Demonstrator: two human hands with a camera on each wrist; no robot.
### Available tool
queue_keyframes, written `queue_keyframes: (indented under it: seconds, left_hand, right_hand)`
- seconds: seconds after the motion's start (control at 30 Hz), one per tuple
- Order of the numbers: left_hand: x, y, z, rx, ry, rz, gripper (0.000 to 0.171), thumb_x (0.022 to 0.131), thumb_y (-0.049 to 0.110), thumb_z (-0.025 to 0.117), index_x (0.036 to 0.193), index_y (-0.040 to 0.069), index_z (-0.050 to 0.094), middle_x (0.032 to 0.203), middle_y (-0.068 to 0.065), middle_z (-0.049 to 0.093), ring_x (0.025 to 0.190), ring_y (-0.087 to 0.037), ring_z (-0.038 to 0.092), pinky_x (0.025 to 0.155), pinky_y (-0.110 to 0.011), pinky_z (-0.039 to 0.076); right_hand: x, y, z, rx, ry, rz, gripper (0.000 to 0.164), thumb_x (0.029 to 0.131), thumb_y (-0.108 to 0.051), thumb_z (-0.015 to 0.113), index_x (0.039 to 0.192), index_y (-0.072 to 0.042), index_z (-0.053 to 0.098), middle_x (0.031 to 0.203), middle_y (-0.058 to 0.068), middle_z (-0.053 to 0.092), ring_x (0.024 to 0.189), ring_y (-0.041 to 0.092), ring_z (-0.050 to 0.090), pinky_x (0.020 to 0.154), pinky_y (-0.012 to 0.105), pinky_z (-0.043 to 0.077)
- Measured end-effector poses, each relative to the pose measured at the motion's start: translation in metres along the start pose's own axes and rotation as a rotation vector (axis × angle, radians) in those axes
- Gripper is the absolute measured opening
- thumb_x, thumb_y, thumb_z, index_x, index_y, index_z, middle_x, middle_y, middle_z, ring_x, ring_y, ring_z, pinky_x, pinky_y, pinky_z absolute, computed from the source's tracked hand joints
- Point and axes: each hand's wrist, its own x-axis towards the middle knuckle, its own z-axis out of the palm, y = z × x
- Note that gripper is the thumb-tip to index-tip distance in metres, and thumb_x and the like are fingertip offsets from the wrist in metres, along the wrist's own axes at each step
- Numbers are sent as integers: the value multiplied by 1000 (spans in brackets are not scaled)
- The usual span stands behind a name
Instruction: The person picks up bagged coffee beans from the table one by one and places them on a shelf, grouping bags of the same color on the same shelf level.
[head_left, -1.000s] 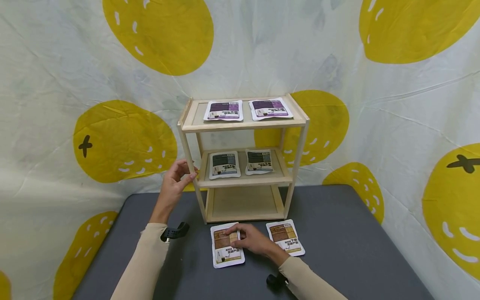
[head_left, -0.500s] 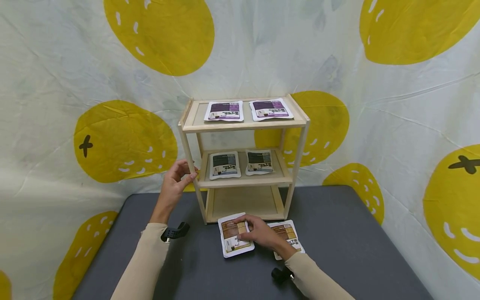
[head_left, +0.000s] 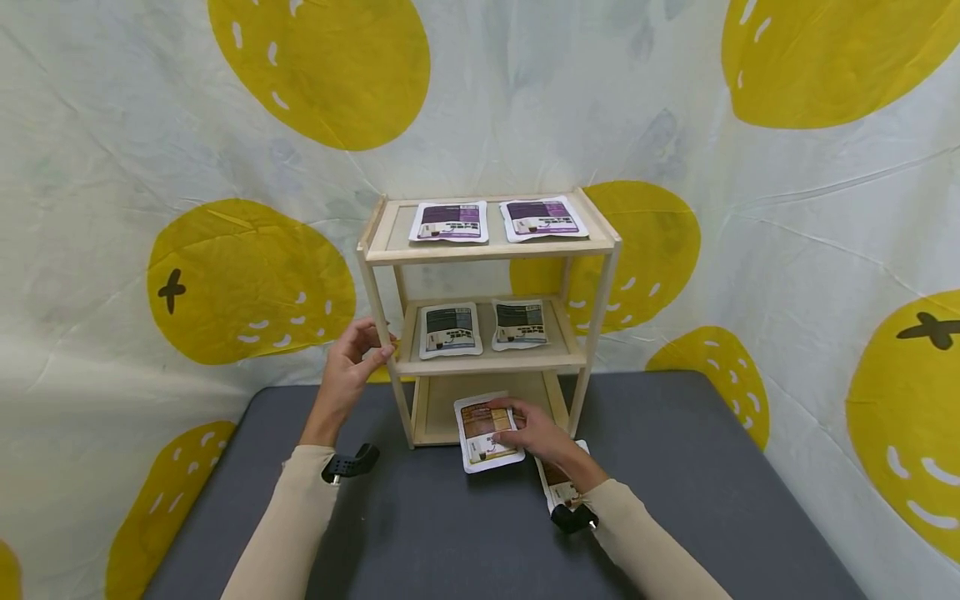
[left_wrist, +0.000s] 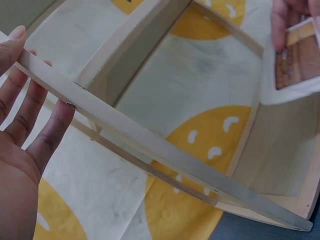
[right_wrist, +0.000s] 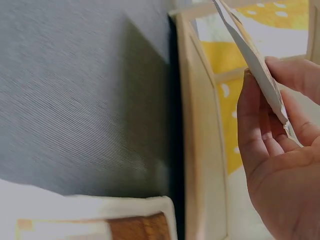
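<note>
My left hand (head_left: pixel 348 367) holds the left front post (left_wrist: pixel 145 135) of a small three-tier wooden shelf (head_left: pixel 491 365); the left wrist view shows the thumb on one side and fingers behind. In my right hand (head_left: pixel 542 433) a flat white-edged packet with a brown printed front (head_left: pixel 480 429) is pinched between thumb and fingers. It hangs tilted at the front of the bottom tier, and the right wrist view shows it edge-on, off the table. A second brown-printed packet (head_left: pixel 561 495) lies on the table, partly hidden under my right wrist.
Two purple-printed packets (head_left: pixel 452 222) lie on the top tier. Two dark-green-printed packets (head_left: pixel 450 330) lie on the middle tier. The shelf stands on a dark grey table (head_left: pixel 450 550), before a white cloth (head_left: pixel 480 100) with yellow fruit shapes.
My right hand has lifted the brown-printed packet off the table and carried it forward and right, up to the bottom tier. The left hand stays on the post.
</note>
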Motion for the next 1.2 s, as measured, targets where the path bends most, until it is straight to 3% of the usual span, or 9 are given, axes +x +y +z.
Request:
queue_keyframes:
  seconds: [0.1, 0.3, 0.4, 0.7, 0.9, 1.07, 1.2]
  left_hand:
    - [0, -1, 0, 0, -1, 7, 37, 97, 1, 66, 132, 2, 55, 107, 3, 68, 98, -19, 62, 82, -25, 54]
    - [1, -2, -1, -1, 0, 9, 36, 97, 2, 66, 132, 2, 55, 106, 3, 68, 98, -18, 62, 83, -25, 54]
    - [1, -2, -1, -2, 4, 9, 36, 97, 2, 67, 131, 2, 55, 106, 3, 68, 98, -20, 62, 83, -25, 54]
    - [1, -1, -1, 0, 0, 17, 37, 96, 0, 66, 132, 2, 55, 106, 4, 69, 97, -19, 61, 82, -25, 53]
    - [0, -1, -1, -2, 3, 7, 37, 96, 0, 66, 132, 2, 55, 107, 4, 69, 98, -18, 61, 83, -25, 52]
    - [1, -1, 0, 4, 13, -9, 37, 96, 1, 67, 131, 3, 55, 106, 3, 68, 99, -18, 61, 84, -24, 52]
    - [1, -1, 0, 5, 16, -13, 38, 96, 0, 67, 132, 2, 55, 108, -2, 68, 99, -18, 61, 84, -24, 52]
  right_hand:
    - [4, -3, -9, -25, 6, -36, 61, 90, -5, 74, 145, 2, 49, 143, 28, 49, 103, 24, 60, 73, 30, 51]
    - [13, -4, -20, -157, 92, -73, 61, 89, -12, 78, 145, -7, 53, 152, 14, 48, 141, 33, 42, 104, 49, 45]
    - [16, -1, -23, -148, 126, -49, 64, 88, -14, 80, 146, -11, 54, 154, 11, 47, 144, 38, 38, 111, 59, 37]
    - [23, 15, -30, -135, 223, -24, 69, 86, -11, 81, 149, -11, 50, 155, 14, 46, 146, 39, 34, 115, 61, 31]
    - [27, 26, -35, -125, 254, 10, 71, 88, -2, 75, 152, -5, 44, 158, 22, 38, 144, 49, 31, 108, 63, 37]
    - [30, 33, -37, -121, 297, 52, 73, 87, 1, 72, 154, -6, 41, 159, 24, 33, 123, 46, 46, 82, 43, 49]
    - [28, 34, -37, -102, 324, 90, 72, 89, 0, 69, 154, -12, 41, 162, 20, 30, 116, 40, 48, 77, 37, 46]
